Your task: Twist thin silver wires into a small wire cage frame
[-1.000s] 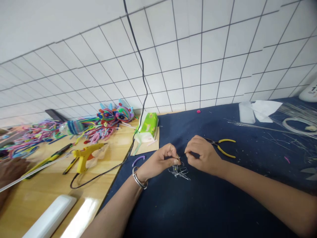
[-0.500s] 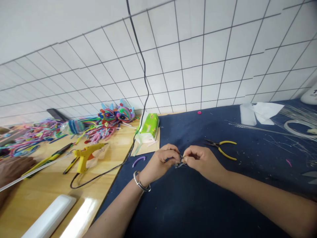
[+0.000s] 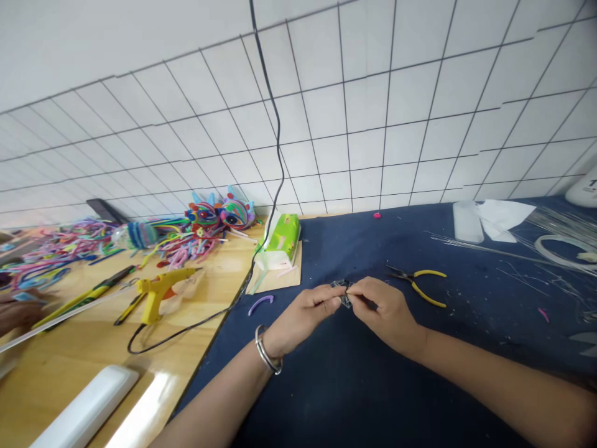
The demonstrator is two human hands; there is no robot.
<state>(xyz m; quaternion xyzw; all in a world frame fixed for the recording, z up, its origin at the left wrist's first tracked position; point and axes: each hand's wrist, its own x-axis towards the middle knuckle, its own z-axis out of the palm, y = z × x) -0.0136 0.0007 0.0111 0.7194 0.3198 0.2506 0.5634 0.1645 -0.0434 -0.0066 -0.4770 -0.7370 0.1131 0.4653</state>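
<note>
A small tangle of thin wire (image 3: 346, 300) is between my fingertips above the dark blue cloth (image 3: 326, 386). My left hand (image 3: 305, 316), with a silver bangle at the wrist, pinches its left side between thumb and fingers. From the right, my right hand (image 3: 385, 311) pinches the same wire piece, its fingertips almost touching those of the left. Pliers with yellow handles (image 3: 426, 286) lie just beyond my right hand, jaws pointing left. A curved purple strip (image 3: 260, 303) rests near my left hand.
A yellow glue gun (image 3: 158, 292), colourful pipe cleaners (image 3: 65, 246) and a white case (image 3: 86, 407) lie on the wooden table at left. Behind my left hand sits a green tissue pack (image 3: 284, 236). Another person's hand (image 3: 18, 314) is at far left. Loose wires (image 3: 566, 227) spread at right.
My left fingers have straightened along the wire piece, which has turned in my fingertips. The other person's hand has moved left, with something light blue now showing at it. The view has shifted slightly.
</note>
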